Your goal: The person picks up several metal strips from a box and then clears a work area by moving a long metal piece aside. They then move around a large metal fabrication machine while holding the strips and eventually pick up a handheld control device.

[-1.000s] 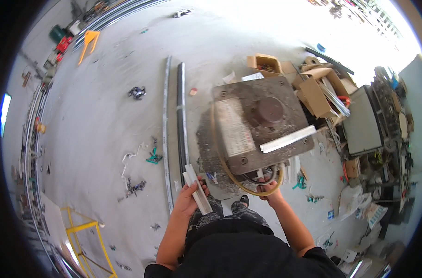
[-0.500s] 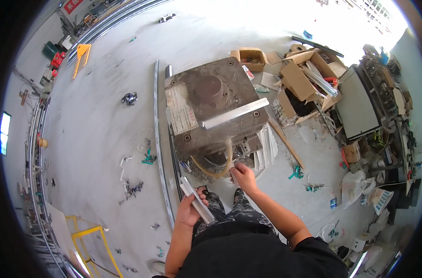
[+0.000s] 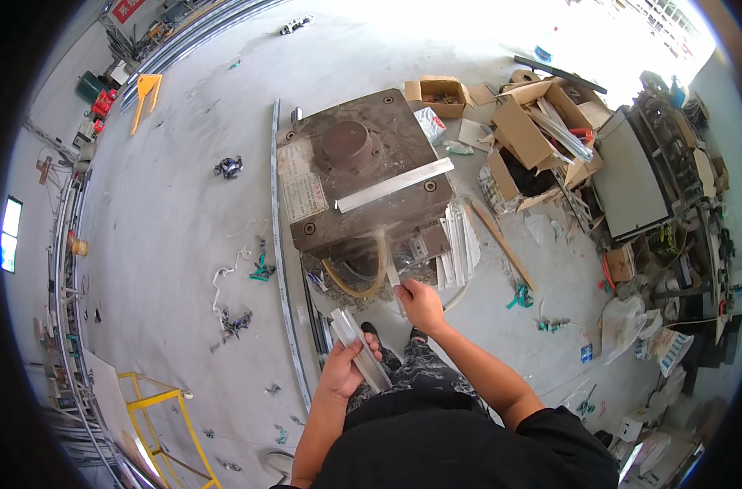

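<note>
1. Seen from the head camera, a person in a black shirt and patterned trousers stands at the near side of a brown machine [image 3: 412, 130] on a grey workshop floor [image 3: 184, 220], both hands busy.
2. The left hand [image 3: 345, 371], at the near left, is closed around grooved silvery metal strips [image 3: 359, 346], which slant across the palm, their far ends tipped to the left.
3. The right hand [image 3: 420, 303], in front of the machine, pinches a narrow pale strip [image 3: 394, 274] between thumb and fingers. Its far end lies beside a yellowish hose [image 3: 355, 294]; whether it touches the machine cannot be told.
4. On the machine's top, a round brown cap [image 3: 346, 140] rises toward the far side, a worn label [image 3: 302, 181] covers the left edge, and a single white bar [image 3: 394, 185] lies slantwise on the near part.
5. To the right of the right hand, a stack of white lengths [image 3: 456, 248] leans by the machine's near right corner; a wooden stick [image 3: 504, 247] lies beyond it on the floor.
6. At far right sit open cardboard boxes [image 3: 524, 140]; on the left, a long metal rail [image 3: 279, 204] runs along the floor past the machine.
</note>
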Motion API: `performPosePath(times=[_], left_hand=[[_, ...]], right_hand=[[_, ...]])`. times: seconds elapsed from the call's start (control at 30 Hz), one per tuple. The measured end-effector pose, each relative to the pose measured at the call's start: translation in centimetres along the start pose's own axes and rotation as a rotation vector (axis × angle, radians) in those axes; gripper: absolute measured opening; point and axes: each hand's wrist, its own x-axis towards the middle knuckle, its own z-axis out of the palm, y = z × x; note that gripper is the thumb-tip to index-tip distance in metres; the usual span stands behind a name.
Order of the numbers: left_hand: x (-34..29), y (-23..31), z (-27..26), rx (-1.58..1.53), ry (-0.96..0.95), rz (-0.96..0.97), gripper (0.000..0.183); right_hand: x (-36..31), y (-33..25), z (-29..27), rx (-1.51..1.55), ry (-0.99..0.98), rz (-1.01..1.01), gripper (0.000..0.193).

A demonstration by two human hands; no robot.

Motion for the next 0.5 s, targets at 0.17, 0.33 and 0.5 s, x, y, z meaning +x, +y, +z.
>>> performPosePath(times=[0.17, 0.33, 0.5], left_hand=[[0.3, 0.8, -0.3, 0.087, -0.007, 0.007, 0.013], [0.0, 2.2, -1.5, 0.115, 0.024, 0.051, 0.016], [1.4, 1.7, -1.8, 0.199, 0.05, -0.054, 0.016]], right_hand=[[-3.6, 1.8, 0.1, -0.154, -0.049, -0.007, 0.023], [-8.3, 3.4, -4.8, -0.122, 0.146, 0.199, 0.019], [-0.1, 4.4, -10.1, -0.383, 0.341, 0.026, 0.021]])
